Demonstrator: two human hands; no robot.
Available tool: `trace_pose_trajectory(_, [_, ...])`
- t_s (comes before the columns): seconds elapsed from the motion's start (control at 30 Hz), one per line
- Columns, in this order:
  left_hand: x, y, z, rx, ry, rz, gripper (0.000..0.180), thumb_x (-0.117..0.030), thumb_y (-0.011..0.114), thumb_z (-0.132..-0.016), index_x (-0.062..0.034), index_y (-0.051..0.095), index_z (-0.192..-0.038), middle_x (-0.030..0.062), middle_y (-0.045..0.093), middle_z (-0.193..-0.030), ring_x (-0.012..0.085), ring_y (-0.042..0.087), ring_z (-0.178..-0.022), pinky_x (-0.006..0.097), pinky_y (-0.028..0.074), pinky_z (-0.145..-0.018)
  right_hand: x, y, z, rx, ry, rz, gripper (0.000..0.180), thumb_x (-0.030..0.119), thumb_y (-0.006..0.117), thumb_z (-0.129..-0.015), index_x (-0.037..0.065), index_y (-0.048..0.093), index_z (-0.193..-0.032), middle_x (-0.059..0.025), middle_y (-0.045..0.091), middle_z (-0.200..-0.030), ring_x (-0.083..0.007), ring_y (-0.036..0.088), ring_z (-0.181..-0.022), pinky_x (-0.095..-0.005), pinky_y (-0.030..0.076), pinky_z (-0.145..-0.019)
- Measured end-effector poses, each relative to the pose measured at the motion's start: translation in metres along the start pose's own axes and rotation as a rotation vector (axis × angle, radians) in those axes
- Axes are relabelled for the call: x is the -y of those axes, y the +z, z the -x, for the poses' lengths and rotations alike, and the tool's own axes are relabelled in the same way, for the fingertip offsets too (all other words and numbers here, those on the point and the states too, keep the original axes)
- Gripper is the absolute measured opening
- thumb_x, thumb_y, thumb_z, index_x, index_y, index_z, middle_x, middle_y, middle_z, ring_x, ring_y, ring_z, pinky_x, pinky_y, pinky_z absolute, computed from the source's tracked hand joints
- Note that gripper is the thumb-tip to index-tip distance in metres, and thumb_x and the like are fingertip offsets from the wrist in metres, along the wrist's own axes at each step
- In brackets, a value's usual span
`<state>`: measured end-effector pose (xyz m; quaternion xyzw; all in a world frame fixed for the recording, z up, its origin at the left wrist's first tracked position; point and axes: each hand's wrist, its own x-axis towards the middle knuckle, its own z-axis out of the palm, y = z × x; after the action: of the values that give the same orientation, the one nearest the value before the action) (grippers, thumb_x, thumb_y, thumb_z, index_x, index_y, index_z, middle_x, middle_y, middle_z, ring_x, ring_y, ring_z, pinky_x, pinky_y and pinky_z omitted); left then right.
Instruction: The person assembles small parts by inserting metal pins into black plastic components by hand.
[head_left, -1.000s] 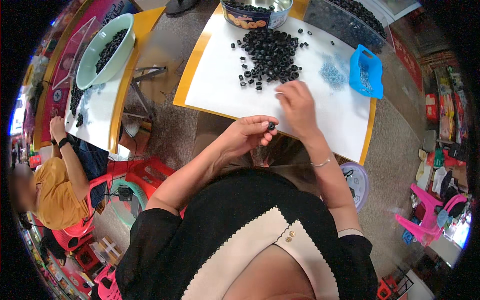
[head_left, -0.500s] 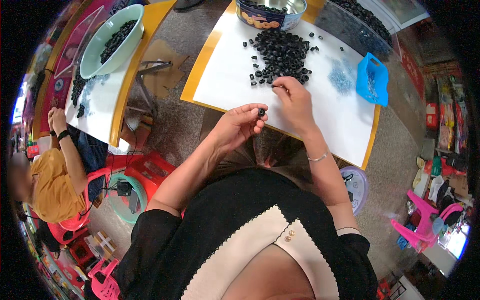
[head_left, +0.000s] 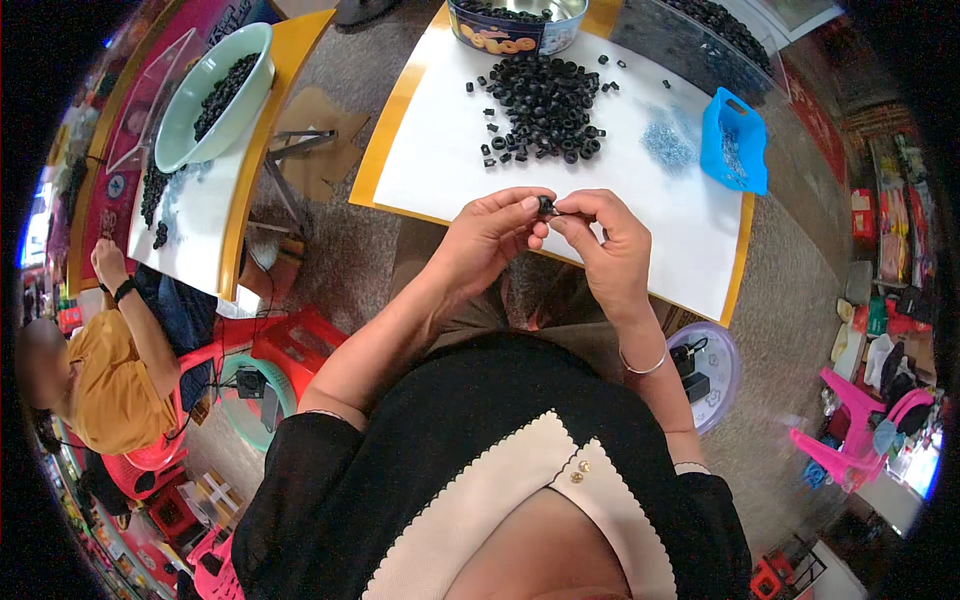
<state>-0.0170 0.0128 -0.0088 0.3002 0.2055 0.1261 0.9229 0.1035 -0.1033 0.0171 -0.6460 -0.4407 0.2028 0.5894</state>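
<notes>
Just off the near edge of the white-topped table, my left hand (head_left: 482, 240) pinches a small black ring-shaped part (head_left: 545, 205) between thumb and fingers. My right hand (head_left: 612, 255) has come up against it, thumb and forefinger closed on a tiny dark piece at the ring's side. The fingertips mostly cover that piece. Beyond my hands, a pile of small black parts (head_left: 545, 100) is spread on the white sheet (head_left: 430, 160), with a few loose ones around it. To its right lies a patch of small clear-bluish bits (head_left: 668, 145).
A blue plastic tray (head_left: 745, 170) stands at the table's right edge. Behind the pile are a round tin (head_left: 515, 38) and a clear bin of black parts (head_left: 690, 45). At left, another person (head_left: 120, 370) sits by a second table with a pale green basin (head_left: 180, 135).
My right hand has drawn back from the pile's near edge to meet my left hand at the black ring. My left hand has lifted slightly. The view has shifted a little.
</notes>
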Motion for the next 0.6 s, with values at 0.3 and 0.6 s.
trace_pose_trajectory(0.3, [0.003,0.012,0.004,-0.072,0.049,-0.152,0.022,-0.01,0.056,-0.09,0.0036,0.059,-0.108,0.0059,0.063,-0.087,0.0095,0.059,-0.072,0.022,0.05,-0.064,0.007,0.001,0.005,-0.051,-0.127,0.18,0.013,-0.003,0.064,-0.077,0.003,0.063,-0.088,-0.0076,0.058,-0.085,-0.0168,0.058,-0.075,-0.0267,0.047,-0.063])
trace_pose_trajectory(0.6, [0.002,0.015,0.005,-0.122,0.176,-0.442,0.02,-0.01,0.057,-0.09,0.0032,0.062,-0.104,0.0031,0.063,-0.081,0.0086,0.056,-0.07,0.023,0.049,-0.064,0.001,0.001,0.004,-0.042,-0.358,0.403,0.016,-0.002,0.066,-0.073,0.002,0.061,-0.087,-0.0102,0.057,-0.084,-0.0253,0.056,-0.075,-0.0336,0.048,-0.063])
